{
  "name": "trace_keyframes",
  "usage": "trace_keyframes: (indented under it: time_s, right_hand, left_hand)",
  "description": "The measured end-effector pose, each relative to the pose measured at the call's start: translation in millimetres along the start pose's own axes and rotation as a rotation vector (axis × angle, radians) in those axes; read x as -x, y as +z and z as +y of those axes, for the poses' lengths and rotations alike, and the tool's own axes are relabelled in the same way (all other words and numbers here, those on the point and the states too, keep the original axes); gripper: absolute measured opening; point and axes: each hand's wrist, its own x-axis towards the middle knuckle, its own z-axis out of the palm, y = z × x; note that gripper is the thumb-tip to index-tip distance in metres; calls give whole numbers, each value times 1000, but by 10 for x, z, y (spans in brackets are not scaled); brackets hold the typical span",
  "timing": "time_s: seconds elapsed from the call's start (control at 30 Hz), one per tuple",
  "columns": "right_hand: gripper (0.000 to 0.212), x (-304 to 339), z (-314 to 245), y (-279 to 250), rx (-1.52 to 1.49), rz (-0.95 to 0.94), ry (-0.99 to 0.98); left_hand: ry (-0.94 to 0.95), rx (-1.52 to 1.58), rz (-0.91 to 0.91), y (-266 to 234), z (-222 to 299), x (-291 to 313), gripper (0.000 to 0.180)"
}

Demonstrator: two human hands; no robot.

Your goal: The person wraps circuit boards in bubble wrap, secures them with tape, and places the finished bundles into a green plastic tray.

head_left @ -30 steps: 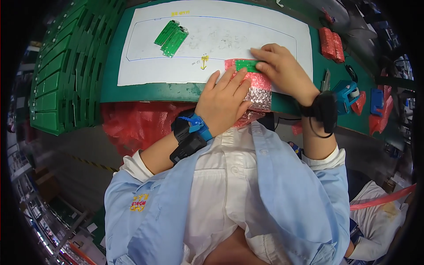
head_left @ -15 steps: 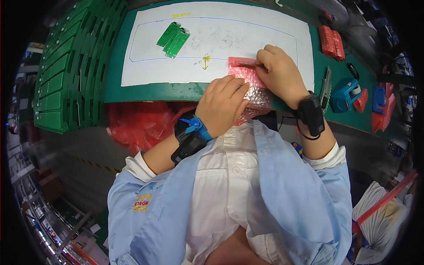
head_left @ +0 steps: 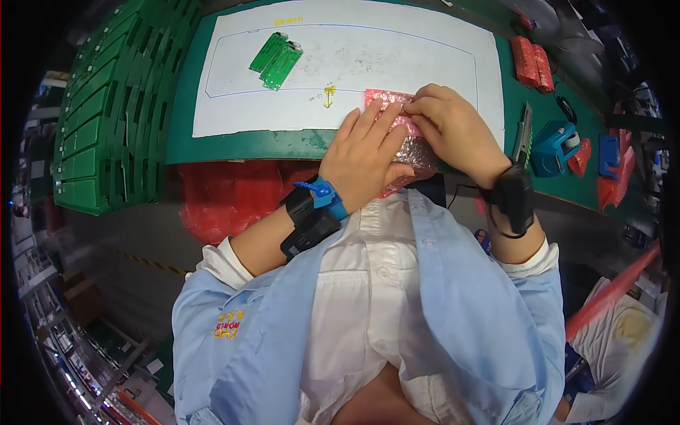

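Observation:
Pink and clear bubble wrap (head_left: 418, 154) lies over the near edge of the green bench, partly on a white sheet (head_left: 340, 57). My left hand (head_left: 359, 150) rests flat on the wrap, its fingers stretched out and apart. Against the far part of the wrap, my right hand (head_left: 450, 127) is closed, thumb and fingertips pinching it. What lies inside the wrap is hidden. Green circuit boards (head_left: 280, 65) lie overlapping on the sheet, away from both hands.
Stacked green crates (head_left: 88, 142) stand at the left. Red-wrapped packets (head_left: 525, 64), a utility knife (head_left: 523, 131) and a blue tape dispenser (head_left: 554, 147) occupy the right of the bench. Red plastic (head_left: 227, 202) hangs below its front edge. At lower right, a person's pale clothing (head_left: 613, 354) shows.
My left hand has slid forward over the wrap with its fingers more spread. The right hand has come slightly down and nearer to it, and the raised pink flap now lies flatter.

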Motion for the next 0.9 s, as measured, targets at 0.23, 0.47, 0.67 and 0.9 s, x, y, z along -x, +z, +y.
trace_keyframes:
  time_s: [0.23,0.47,0.67,0.9]
  right_hand:
    - [19,-492,29,-188,-294,270,258]
    - [21,-1215,-96,570,51,133,-96]
    - [22,-1630,-218,668,201,-101,-280]
    - [21,-1646,-282,622,431,-346,-199]
  left_hand:
    - [21,-37,34,-9,-20,-11,59]
    - [24,14,25,-9,-45,-36,58]
    - [18,22,43,16,-74,15,58]
    - [33,20,30,13,-108,21,60]
